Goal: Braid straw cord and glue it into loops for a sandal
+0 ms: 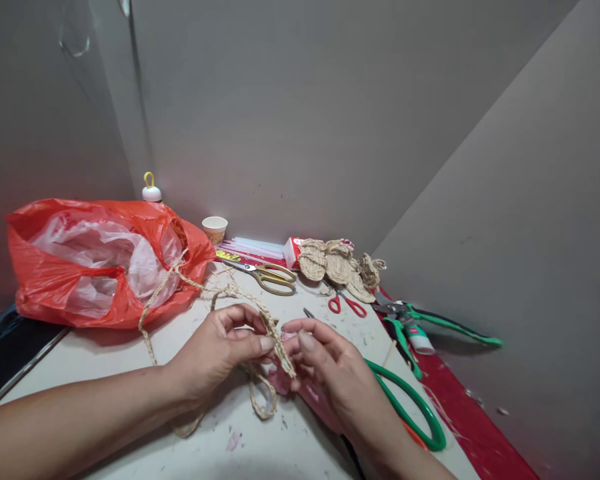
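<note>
A flat piece of braided straw cord (pixel 277 343) is gripped between the thumb and fingers of my left hand (pixel 225 350). My right hand (pixel 333 367) is closed at the right edge of the same piece, its curled fingertips against the lower end. What lies under the right thumb is partly hidden. From the piece, loose cord (pixel 150 307) trails left across the red bag, and a loop (pixel 263 407) hangs down below my hands. Pink plastic (pixel 317 403) lies beneath my right hand.
Gold-handled scissors (pixel 273 277), red-handled scissors (pixel 347 303), green-handled scissors (pixel 420 407) and green pliers (pixel 410 320) lie around the white table (pixel 260 453). A red plastic bag (pixel 70 307) stands left. Woven straw pieces (pixel 337 263) and a paper cup (pixel 215 229) sit by the grey wall.
</note>
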Demonstrator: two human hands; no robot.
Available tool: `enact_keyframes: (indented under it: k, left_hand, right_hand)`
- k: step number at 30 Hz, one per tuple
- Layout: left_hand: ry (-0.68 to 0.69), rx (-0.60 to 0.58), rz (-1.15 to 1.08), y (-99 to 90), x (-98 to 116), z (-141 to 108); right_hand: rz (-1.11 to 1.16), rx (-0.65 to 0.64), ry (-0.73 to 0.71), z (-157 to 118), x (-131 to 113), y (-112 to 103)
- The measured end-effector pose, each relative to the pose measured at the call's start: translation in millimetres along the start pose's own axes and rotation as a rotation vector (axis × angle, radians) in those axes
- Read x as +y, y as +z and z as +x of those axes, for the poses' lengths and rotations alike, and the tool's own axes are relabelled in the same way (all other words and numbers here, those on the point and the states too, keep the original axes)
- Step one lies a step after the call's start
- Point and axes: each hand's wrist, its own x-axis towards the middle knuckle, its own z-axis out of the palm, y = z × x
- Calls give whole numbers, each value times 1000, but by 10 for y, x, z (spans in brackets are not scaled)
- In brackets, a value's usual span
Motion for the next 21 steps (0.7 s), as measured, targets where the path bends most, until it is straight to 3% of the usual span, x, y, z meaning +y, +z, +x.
enact_keyframes:
  k: [7, 13, 14, 15, 18, 19, 21]
  left_hand:
    - [28, 101, -11, 24, 5, 24]
    - [-174, -65, 287, 64, 92, -58]
    - [-120, -56, 391, 84, 141, -106]
    - [24, -28, 515, 105, 197, -159]
    - [622, 21, 866, 148, 373, -296]
    - [738, 6, 950, 147, 414, -316]
    - [838, -40, 1079, 116, 447, -305]
  right_hand:
    - [-87, 30, 0, -12, 75, 31]
    - [-114, 215, -45, 19, -102, -5]
    - [-160, 250, -61, 15, -159, -11]
    - [-210, 274, -77, 6, -215, -14]
    - [-343, 294, -110, -37, -346, 7]
    - [-385, 275, -104, -53, -373, 20]
    - [-452, 225, -70, -81, -403, 48]
